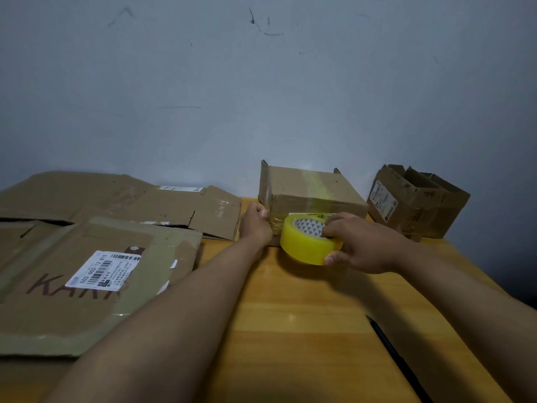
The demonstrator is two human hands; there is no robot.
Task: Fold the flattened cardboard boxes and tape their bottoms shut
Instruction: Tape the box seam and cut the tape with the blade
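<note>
Yellow tape roll [311,240] on edge, core facing camera | right hand [359,242] grips it | left hand [255,222] pinches tape end on box [312,193]

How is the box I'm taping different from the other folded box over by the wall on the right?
The box being taped lies with a closed face up, a strip of tape running across it; the box on the right stands with its flaps open upward. The left hand steadies the taped one while the right hand holds the tape roll against it; nobody touches the other. Both are worn brown cardboard on the wooden table.
</note>
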